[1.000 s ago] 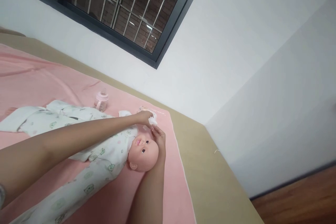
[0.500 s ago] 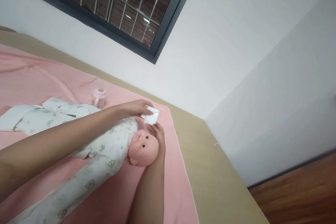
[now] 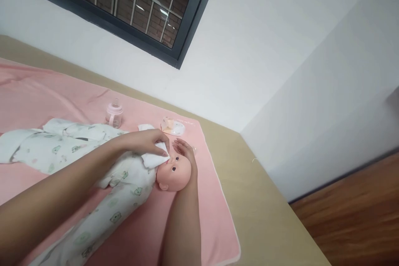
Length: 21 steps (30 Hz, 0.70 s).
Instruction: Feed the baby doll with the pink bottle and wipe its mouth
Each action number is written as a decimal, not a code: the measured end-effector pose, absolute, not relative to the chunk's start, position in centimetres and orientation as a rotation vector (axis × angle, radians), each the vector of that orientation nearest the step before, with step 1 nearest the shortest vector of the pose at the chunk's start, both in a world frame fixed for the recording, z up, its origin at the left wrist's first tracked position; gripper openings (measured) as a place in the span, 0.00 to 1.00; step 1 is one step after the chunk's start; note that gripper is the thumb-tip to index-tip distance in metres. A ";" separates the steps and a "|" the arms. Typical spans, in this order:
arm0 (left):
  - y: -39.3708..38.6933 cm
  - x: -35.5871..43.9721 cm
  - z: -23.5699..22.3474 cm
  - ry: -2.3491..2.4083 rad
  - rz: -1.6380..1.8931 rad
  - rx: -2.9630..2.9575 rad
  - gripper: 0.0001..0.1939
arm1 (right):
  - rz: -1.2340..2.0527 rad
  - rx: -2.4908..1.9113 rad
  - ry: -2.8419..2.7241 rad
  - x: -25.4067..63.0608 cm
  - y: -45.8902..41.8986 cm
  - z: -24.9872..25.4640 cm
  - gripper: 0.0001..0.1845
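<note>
A big white wall (image 3: 243, 41) is rising behind everything, and a dark-framed window (image 3: 101, 14) with bars is sitting in it. A flat tan surface (image 3: 255, 199) is running along under the wall. A pink blanket (image 3: 215, 216) is covering much of that surface. A bald doll (image 3: 134, 176) is lying on its back on the blanket, wearing white clothes with little green pictures. Your left hand (image 3: 151, 139) is pinching a white cloth (image 3: 154, 158) between thumb and fingers, and the cloth is covering the doll's chin and part of its mouth. Your right hand (image 3: 188, 151) is curving beside the doll's head, fingers close together and a bit bent, while the head is lying against your right forearm. A pink and clear baby bottle (image 3: 114, 115) is standing on the blanket, near the doll's far side. A small see-through packet (image 3: 173, 126) is lying just past your hands
</note>
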<state>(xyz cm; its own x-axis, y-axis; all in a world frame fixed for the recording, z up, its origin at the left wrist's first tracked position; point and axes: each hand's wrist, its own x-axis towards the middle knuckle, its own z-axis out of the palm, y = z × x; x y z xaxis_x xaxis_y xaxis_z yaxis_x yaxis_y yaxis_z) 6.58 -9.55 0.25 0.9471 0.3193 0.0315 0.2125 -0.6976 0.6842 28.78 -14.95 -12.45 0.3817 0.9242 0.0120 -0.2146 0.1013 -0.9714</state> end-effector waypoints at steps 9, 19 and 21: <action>-9.6 7.2 -1.1 0.361 0.135 2.439 0.12 | 0.846 -1.206 -0.829 26.8 -16.5 -10.8 0.17; -9.9 7.3 -1.3 0.435 0.174 2.497 0.10 | 0.862 -1.160 -0.778 26.5 -16.5 -11.0 0.18; -9.6 7.3 -1.6 0.450 0.197 2.506 0.10 | 0.870 -1.164 -0.770 26.6 -16.3 -10.9 0.17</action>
<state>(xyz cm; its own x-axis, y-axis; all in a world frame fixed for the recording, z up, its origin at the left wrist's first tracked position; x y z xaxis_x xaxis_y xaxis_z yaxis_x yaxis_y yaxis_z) 7.33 -9.61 -1.56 0.9321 0.3598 0.0410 0.2741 -0.7750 0.5694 26.59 -16.31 -10.93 0.4638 0.8836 0.0646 -0.1717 0.1611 -0.9719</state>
